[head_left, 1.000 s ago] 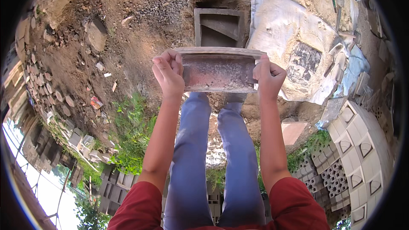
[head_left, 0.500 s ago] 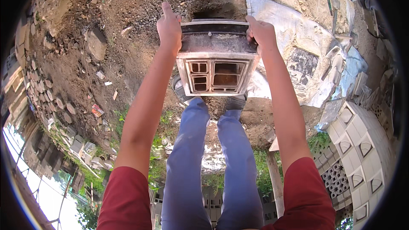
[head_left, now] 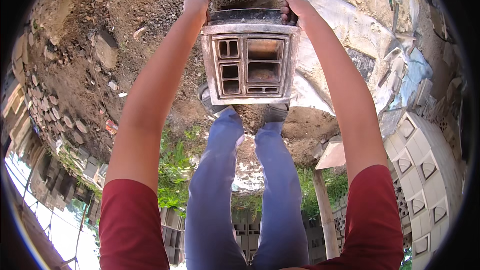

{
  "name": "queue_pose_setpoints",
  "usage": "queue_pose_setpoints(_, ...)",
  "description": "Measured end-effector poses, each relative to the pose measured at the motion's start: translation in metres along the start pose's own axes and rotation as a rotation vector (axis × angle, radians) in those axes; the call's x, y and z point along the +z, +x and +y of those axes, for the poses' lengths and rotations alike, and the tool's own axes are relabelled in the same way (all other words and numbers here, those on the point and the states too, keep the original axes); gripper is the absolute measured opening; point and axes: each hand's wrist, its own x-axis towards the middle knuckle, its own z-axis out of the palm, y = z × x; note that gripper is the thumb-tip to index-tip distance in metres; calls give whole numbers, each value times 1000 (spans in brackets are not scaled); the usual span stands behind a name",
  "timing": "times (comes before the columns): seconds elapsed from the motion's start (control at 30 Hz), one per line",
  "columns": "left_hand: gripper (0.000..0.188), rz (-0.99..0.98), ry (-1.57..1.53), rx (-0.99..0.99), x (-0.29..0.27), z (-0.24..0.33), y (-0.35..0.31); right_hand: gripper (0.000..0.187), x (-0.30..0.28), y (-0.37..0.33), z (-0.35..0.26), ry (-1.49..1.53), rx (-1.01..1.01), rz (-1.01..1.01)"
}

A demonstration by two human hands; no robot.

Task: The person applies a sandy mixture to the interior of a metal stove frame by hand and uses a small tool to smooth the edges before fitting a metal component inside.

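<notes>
Dust-crusted vent-block mould lies between the person's hands, toward 6 o'clock of both; gridded face toward the wearer, slightly longer 9-to-3. Neither hand looks nearer. Left hand at its 11, right hand at its 1, both closed on its far end. Right fingers curled; left ones mostly hidden.

From the wearer's head, the ground is viewed steeply downward through a wide fisheye lens. The arms are seen nearest, the frame and shoes farther off; stacked blocks are bent along the rim.
</notes>
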Motion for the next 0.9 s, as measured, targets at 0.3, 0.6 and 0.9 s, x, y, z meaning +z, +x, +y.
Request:
queue_pose_setpoints(0.3, 71, 109, 138, -1, 11, 1, 8, 48, -56, -75, 97, -316, -642, 334)
queue_pose_setpoints(0.6, 55, -217, -56, 214, -39, -16, -28, 82, -28, -189, 248, -440, -445, 190)
queue_pose_setpoints(0.9, 99, -491, 74, 344, -120, -182, -173, 81, -34, -182, 249, -504, -496, 249)
